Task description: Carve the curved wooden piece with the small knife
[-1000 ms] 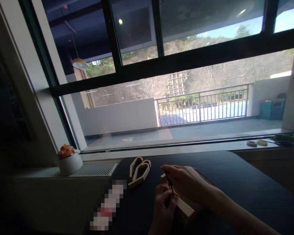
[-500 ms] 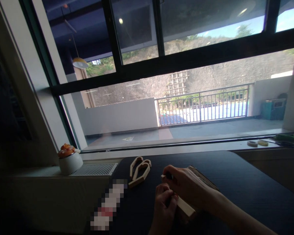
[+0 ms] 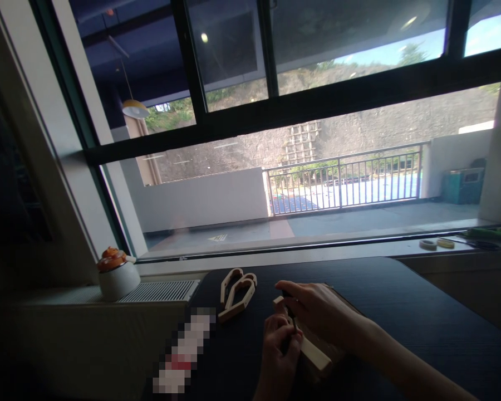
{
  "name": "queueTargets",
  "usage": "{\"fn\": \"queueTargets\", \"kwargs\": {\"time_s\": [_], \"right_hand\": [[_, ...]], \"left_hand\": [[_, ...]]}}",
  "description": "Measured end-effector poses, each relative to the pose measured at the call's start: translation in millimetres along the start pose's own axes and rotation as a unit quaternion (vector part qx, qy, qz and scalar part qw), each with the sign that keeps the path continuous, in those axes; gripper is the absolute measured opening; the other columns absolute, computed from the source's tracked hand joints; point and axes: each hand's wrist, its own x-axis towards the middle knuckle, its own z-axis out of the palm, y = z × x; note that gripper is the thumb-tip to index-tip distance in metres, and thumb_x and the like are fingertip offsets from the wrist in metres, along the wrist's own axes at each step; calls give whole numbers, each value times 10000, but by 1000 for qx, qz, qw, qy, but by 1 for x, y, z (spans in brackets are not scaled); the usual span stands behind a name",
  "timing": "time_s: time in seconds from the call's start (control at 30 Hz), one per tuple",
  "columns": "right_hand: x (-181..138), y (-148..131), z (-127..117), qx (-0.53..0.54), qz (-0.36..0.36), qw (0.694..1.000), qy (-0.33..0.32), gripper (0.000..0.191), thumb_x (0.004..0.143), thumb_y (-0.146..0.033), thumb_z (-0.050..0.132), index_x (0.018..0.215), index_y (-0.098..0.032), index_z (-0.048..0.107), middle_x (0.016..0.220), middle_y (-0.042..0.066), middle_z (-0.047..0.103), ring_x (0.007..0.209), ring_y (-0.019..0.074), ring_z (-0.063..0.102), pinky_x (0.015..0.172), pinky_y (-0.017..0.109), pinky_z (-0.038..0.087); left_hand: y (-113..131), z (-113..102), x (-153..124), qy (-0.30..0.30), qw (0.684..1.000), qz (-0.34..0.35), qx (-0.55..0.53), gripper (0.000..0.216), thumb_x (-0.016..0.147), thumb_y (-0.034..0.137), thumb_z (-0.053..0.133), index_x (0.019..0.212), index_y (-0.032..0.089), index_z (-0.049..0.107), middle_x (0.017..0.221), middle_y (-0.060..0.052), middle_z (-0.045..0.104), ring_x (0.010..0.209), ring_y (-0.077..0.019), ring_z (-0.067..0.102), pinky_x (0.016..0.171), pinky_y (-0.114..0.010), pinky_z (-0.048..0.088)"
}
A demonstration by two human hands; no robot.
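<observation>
My left hand [image 3: 280,345] is closed around a pale wooden strip [image 3: 316,356], which sticks out on both sides of the fingers. Above it, my right hand [image 3: 311,306] grips a dark tool with a thin shaft [image 3: 293,319], its lower end close to the strip beside my left thumb. The tool's handle is mostly hidden in the palm, and its exact kind cannot be made out. A brown board [image 3: 345,298] lies partly covered beneath my right hand and wrist. Two curved wooden frames [image 3: 239,295] rest on the dark table to the left of my hands.
The dark table [image 3: 401,312] reaches the window sill [image 3: 359,249]. Rolls of tape [image 3: 428,244] sit on the sill at right. A white pot with an orange top [image 3: 117,278] stands on the radiator cover [image 3: 162,291] at left. A blurred patch covers something at the table's left edge.
My right hand has shifted and tilted slightly, so the tool's thin dark shaft and more of the strip's far end now show. My left hand stays in place on the strip.
</observation>
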Motion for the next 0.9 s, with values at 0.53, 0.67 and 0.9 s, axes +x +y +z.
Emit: {"fn": "queueTargets", "kwargs": {"time_s": [0.53, 0.67, 0.9], "right_hand": [[-3, -13, -11, 18, 7, 1000, -9, 235, 894, -272, 430, 1026, -269, 625, 878, -2, 702, 767, 153, 653, 590, 216, 382], [-5, -12, -12, 17, -5, 1000, -25, 314, 894, -245, 411, 1152, -282, 586, 973, 14, 703, 814, 169, 665, 609, 213, 408], [1, 0, -3, 1, -5, 1000, 3, 325, 892, -263, 420, 1168, -267, 590, 914, 42, 712, 817, 173, 661, 655, 214, 427]], "left_hand": [[-1, 1, 0, 1, 1000, 12, -6, 173, 821, 283, 566, 743, 171, 672, 907, -84, 587, 926, -227, 541, 838, -349, 474], [2, 0, 0, -15, 1000, -7, -5, 192, 832, 303, 555, 754, 178, 679, 926, -86, 581, 964, -232, 530, 876, -355, 455], [-1, 0, 0, -9, 1000, -3, -9, 188, 828, 306, 563, 756, 180, 684, 908, -84, 579, 954, -225, 533, 878, -352, 454]]}}
